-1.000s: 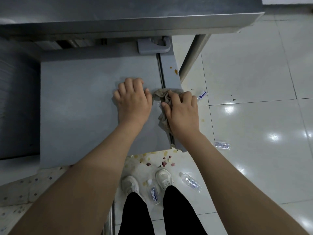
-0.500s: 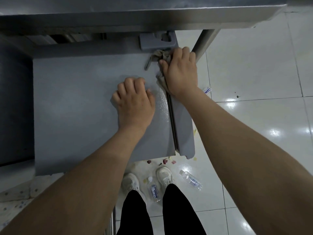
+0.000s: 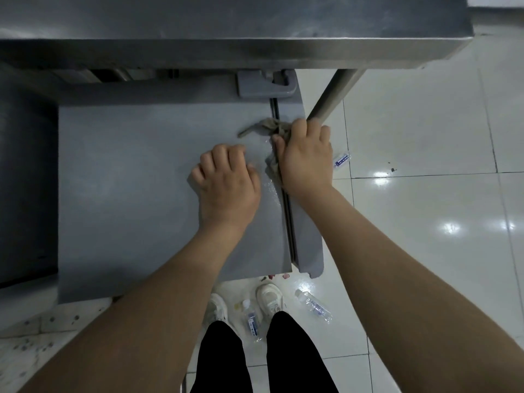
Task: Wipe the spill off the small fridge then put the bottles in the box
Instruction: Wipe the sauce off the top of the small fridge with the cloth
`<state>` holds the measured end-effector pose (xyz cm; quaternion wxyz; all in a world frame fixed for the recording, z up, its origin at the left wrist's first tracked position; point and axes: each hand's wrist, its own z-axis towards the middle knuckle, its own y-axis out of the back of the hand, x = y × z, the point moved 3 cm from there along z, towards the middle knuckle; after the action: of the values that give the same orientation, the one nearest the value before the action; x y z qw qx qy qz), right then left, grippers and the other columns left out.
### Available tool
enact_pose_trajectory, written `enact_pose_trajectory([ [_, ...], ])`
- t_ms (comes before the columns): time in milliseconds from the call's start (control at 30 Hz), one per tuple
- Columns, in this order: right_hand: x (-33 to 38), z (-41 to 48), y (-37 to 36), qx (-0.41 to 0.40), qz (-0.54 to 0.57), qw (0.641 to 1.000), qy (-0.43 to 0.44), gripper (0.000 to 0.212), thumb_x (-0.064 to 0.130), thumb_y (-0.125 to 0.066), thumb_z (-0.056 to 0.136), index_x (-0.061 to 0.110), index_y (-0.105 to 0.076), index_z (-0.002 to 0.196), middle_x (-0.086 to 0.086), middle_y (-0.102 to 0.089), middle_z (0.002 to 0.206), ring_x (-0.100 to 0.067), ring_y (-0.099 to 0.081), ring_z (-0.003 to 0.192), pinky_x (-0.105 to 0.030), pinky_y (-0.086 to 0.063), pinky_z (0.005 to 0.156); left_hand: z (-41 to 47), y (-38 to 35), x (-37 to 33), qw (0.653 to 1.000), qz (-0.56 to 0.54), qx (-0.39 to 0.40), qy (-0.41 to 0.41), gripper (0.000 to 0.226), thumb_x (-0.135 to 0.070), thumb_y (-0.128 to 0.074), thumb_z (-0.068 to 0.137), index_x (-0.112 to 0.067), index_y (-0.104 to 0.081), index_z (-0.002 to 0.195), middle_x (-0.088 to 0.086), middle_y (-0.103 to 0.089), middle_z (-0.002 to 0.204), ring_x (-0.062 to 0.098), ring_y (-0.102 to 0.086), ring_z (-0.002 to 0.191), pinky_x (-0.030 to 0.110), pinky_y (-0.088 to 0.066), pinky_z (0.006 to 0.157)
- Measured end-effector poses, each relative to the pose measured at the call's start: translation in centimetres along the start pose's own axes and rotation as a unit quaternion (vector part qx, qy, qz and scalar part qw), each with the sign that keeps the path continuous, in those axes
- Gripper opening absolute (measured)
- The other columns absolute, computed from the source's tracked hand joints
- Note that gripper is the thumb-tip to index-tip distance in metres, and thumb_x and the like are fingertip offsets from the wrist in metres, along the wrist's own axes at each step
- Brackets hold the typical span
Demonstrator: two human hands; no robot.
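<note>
The small grey fridge (image 3: 136, 177) stands below me, its flat top filling the middle of the view. My right hand (image 3: 304, 160) grips a crumpled tan cloth (image 3: 269, 126) at the fridge's right side, over the dark door seam. A wet sheen lies on the top just left of the cloth. My left hand (image 3: 226, 182) rests on the fridge top with its fingers curled, holding nothing. Three clear plastic bottles lie on the floor: one between my shoes (image 3: 251, 319), one to their right (image 3: 314, 306), one beside the fridge (image 3: 341, 159).
A steel table (image 3: 226, 26) overhangs the fridge's back, with its leg (image 3: 331, 92) just behind my right hand. A grey hinge cover (image 3: 266, 85) sits at the back of the fridge top. Food scraps (image 3: 276, 277) speckle the white tiled floor at the fridge's front.
My right hand pushed the cloth from mid-seam up to the hinge, then drew it partway back toward me. My left hand stayed in place.
</note>
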<state>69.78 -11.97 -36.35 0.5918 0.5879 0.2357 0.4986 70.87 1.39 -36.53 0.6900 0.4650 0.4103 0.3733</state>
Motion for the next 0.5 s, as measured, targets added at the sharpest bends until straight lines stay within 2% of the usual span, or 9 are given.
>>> enact_pose_trajectory([
  [100,0.3,3.6,-0.8,0.055,-0.037,0.998,-0.015,0.041,0.038,-0.041,0.096,0.001,-0.050,0.113,-0.019,-0.049,0.118,-0.036,-0.045,0.109,-0.041,-0.037,0.081,-0.1,0.0,0.0,1.000,0.012,-0.003,-0.001,0.023,-0.024,-0.047,0.079,-0.014,-0.056,0.098,0.011,-0.057,0.095,0.032,-0.053,0.085,0.040,-0.039,0.070],
  [233,0.5,5.5,-0.9,0.067,-0.055,0.996,-0.016,0.042,0.039,-0.037,0.099,0.004,-0.044,0.121,-0.016,-0.044,0.126,-0.032,-0.040,0.115,-0.037,-0.032,0.089,0.1,0.1,-0.2,1.000,0.011,0.006,0.004,0.023,-0.024,-0.047,0.079,-0.014,-0.056,0.097,0.011,-0.057,0.095,0.032,-0.053,0.085,0.040,-0.040,0.070],
  [333,0.1,3.9,-0.9,0.053,-0.040,0.997,-0.029,0.042,0.038,-0.044,0.095,0.001,-0.052,0.112,-0.020,-0.051,0.116,-0.036,-0.047,0.107,-0.041,-0.037,0.083,0.0,0.1,-0.2,1.000,0.004,0.005,0.003,0.022,-0.024,-0.048,0.078,-0.014,-0.055,0.097,0.011,-0.056,0.094,0.032,-0.051,0.085,0.041,-0.039,0.070],
  [433,-0.2,-0.2,-0.3,-0.008,-0.021,0.999,-0.026,0.040,0.038,-0.044,0.086,0.000,-0.057,0.086,-0.022,-0.057,0.088,-0.038,-0.055,0.078,-0.039,-0.044,0.062,-0.1,0.2,-0.2,1.000,-0.003,0.002,0.005,0.021,-0.023,-0.048,0.078,-0.013,-0.055,0.095,0.012,-0.056,0.092,0.032,-0.052,0.084,0.040,-0.038,0.069],
  [500,-0.6,-3.0,0.3,-0.028,-0.027,0.999,-0.014,0.037,0.037,-0.044,0.085,0.002,-0.055,0.080,-0.019,-0.056,0.080,-0.034,-0.054,0.070,-0.035,-0.043,0.058,0.0,0.3,-0.2,1.000,0.004,0.004,0.009,0.021,-0.022,-0.047,0.078,-0.011,-0.056,0.094,0.013,-0.057,0.092,0.033,-0.053,0.084,0.040,-0.040,0.069],
])
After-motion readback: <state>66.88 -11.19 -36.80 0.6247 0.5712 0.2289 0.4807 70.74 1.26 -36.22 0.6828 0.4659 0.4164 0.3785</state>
